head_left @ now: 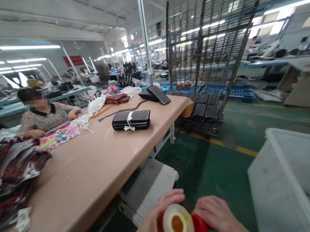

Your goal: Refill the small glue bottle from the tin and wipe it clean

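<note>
At the bottom centre my left hand (pixel 151 228) is wrapped round a pale plastic bottle (pixel 178 226) whose open mouth faces the camera, with an amber liquid inside. My right hand (pixel 218 216) pinches a red cap (pixel 199 225) right beside the bottle's neck, off the mouth. Both hands hover over the green floor, off the table's near edge.
A long tan table (pixel 88 174) runs left, carrying a bundle of black cases (pixel 131 120), patterned fabric piles (pixel 7 177), white trim and colourful cloth. A seated person (pixel 43 113) works at its far side. A wire rack (pixel 211 44) holds black pieces. A white bin (pixel 297 181) stands right.
</note>
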`<action>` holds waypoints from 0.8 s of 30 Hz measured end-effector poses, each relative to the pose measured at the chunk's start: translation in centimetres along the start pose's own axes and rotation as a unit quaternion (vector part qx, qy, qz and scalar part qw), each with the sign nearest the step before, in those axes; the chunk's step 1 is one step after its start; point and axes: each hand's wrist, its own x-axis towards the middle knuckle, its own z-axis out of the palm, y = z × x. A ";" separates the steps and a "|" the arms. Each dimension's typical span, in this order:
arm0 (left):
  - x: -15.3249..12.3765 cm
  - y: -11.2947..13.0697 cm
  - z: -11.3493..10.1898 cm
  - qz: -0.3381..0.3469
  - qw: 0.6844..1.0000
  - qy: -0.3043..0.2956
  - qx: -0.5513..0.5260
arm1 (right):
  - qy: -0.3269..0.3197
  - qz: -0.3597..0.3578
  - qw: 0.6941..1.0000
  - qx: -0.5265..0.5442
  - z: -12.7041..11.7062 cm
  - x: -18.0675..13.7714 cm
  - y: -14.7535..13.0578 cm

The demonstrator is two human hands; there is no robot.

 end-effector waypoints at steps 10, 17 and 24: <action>11.9 -2.7 -0.7 -0.066 0.994 0.082 -0.002 | -0.174 0.059 0.976 0.114 -9.2 8.9 9.7; 18.7 -2.4 -1.4 -0.087 0.990 0.105 -0.023 | -0.210 0.059 0.960 0.174 -12.4 13.0 16.2; 25.0 -3.9 -2.0 -0.092 0.985 0.142 -0.015 | -0.239 0.006 0.940 0.245 -14.4 16.7 23.4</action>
